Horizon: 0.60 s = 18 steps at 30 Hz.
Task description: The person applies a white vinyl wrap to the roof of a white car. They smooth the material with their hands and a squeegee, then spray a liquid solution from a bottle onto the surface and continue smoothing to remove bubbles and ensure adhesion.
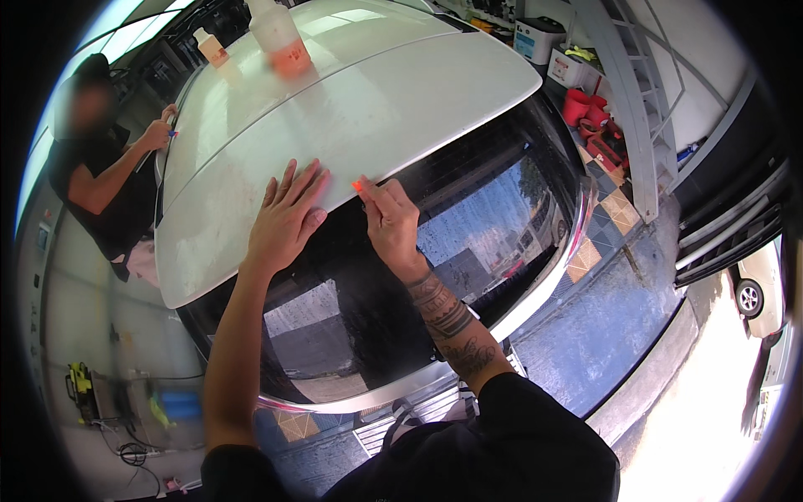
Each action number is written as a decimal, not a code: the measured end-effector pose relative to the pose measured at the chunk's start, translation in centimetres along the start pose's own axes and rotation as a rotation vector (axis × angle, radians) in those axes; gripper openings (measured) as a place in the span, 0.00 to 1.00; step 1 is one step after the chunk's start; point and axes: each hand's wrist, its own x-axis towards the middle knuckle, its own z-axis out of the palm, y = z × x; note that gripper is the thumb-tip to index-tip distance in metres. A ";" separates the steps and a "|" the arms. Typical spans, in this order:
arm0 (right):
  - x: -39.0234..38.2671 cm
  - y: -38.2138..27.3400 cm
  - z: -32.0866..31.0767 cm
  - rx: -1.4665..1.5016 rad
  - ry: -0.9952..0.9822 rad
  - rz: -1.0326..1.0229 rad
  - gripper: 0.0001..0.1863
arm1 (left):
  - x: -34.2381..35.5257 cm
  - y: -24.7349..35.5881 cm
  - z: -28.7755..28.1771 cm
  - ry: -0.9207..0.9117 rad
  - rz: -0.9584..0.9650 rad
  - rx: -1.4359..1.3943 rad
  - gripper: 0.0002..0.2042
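Pinching a small orange piece [357, 186] at the rear edge of a white car roof [226, 201], our right grip [391, 219] is clamped on it, thumb against fingers, likely for fine control. Our left grip [284, 222], empty, fingers slightly apart, lies palm-down just beside, perhaps steadying us. Beyond, two bottles [280, 38] stand on the roof, presumably kept handy; a co-worker [104, 188] stands on our left.

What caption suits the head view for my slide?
Left hand spread on a white car, right hand pinching a small orange piece.
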 end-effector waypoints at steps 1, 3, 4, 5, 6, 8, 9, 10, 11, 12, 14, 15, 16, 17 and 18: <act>-0.7 -0.2 0.4 0.018 -0.018 -0.018 0.13 | -0.3 0.0 -0.1 -0.006 -0.005 0.001 0.26; 0.4 1.4 -1.2 0.004 0.045 0.141 0.12 | -1.2 -0.3 -0.5 -0.013 -0.014 0.012 0.26; 1.0 2.0 -1.8 -0.003 0.074 0.202 0.12 | -1.3 -0.7 -0.7 -0.009 -0.008 0.028 0.26; 0.4 1.1 -1.0 0.002 0.046 0.150 0.12 | -1.6 -0.9 -0.9 -0.010 -0.013 0.037 0.26; 0.0 0.5 -0.4 -0.003 0.021 0.093 0.12 | -1.7 -0.9 -0.5 -0.007 -0.009 0.035 0.26; -0.8 -0.8 0.9 -0.006 -0.025 -0.019 0.12 | -2.0 -1.2 -0.8 -0.023 -0.005 0.029 0.26; -0.5 -0.6 0.5 -0.025 0.005 0.031 0.11 | -2.3 -1.5 -1.1 -0.031 -0.002 0.031 0.26; 0.3 0.1 -0.5 -0.044 0.033 0.081 0.11 | -2.9 -1.7 -1.1 -0.031 -0.006 0.027 0.26; 1.3 0.5 -1.2 -0.056 0.065 0.129 0.10 | -3.7 -2.0 -1.2 -0.029 -0.011 0.029 0.26; 1.7 0.5 -1.1 -0.069 0.095 0.177 0.10 | -4.3 -2.4 -1.5 -0.028 -0.015 0.030 0.26; 0.1 -1.4 1.0 -0.034 0.032 0.104 0.11 | -5.3 -3.4 -1.7 -0.037 -0.019 0.052 0.26; -0.8 -2.5 1.9 -0.026 -0.001 0.064 0.11 | -5.6 -3.6 -1.6 -0.038 -0.017 0.054 0.27; -1.3 -3.1 2.2 -0.019 -0.033 0.025 0.11 | -5.9 -3.8 -1.5 -0.048 -0.025 0.047 0.27; -1.3 -2.7 1.9 -0.041 -0.020 0.040 0.11 | -6.4 -4.0 -1.7 -0.060 -0.027 0.044 0.27; -0.8 -1.6 1.5 -0.061 0.003 0.051 0.10 | -6.8 -4.6 -2.1 -0.070 -0.022 0.049 0.27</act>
